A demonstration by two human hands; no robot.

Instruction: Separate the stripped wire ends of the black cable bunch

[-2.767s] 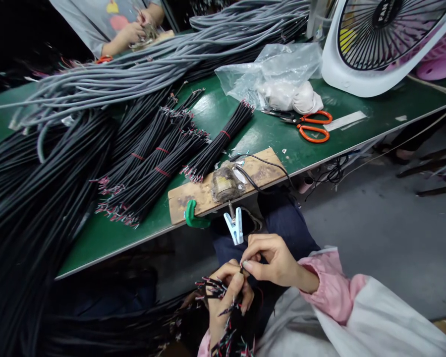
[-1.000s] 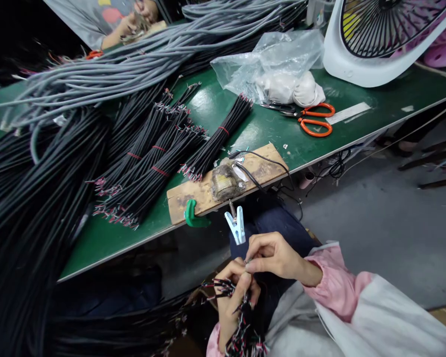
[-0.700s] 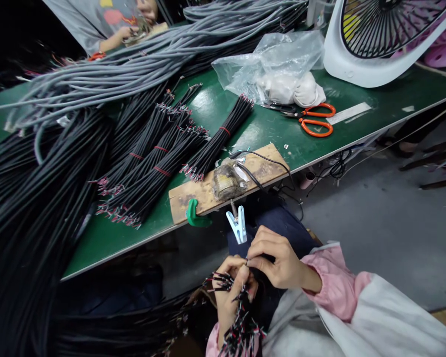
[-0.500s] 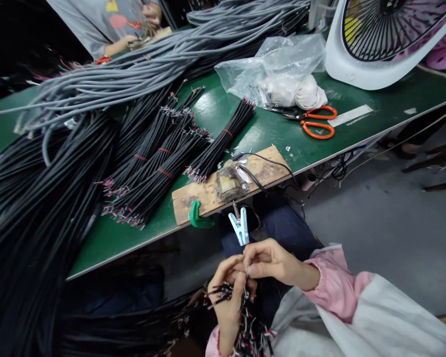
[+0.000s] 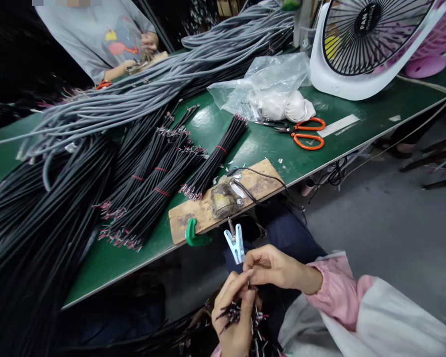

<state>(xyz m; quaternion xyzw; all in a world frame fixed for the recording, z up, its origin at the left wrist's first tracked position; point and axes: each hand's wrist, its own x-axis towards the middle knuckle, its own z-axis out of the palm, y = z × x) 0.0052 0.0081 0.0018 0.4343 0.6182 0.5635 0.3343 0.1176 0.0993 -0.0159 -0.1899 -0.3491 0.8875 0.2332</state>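
Observation:
My left hand (image 5: 233, 317) is closed around a bundle of black cables (image 5: 241, 320) with stripped red and white ends, low in the view over my lap. My right hand (image 5: 273, 267) pinches one wire tip at the top of that bundle, fingers pressed together. Just above both hands a pale blue clothespin (image 5: 235, 243) hangs from the metal tip below a wooden board (image 5: 260, 181). The board is held to the green table's (image 5: 260, 141) edge by a green clamp (image 5: 195, 236) and carries a brown lump (image 5: 225, 198).
Tied bundles of black cables (image 5: 159, 173) and a long heap of grey cables (image 5: 152, 89) cover the table's left. Orange scissors (image 5: 306, 133), a plastic bag (image 5: 271, 84) and a white fan (image 5: 371, 44) stand at the right. Another person (image 5: 104, 34) works across the table.
The view has tilted up, so the table sits lower in the picture. My hands stay together at the bundle; my left hand has sunk a little while the right keeps pinching a wire tip.

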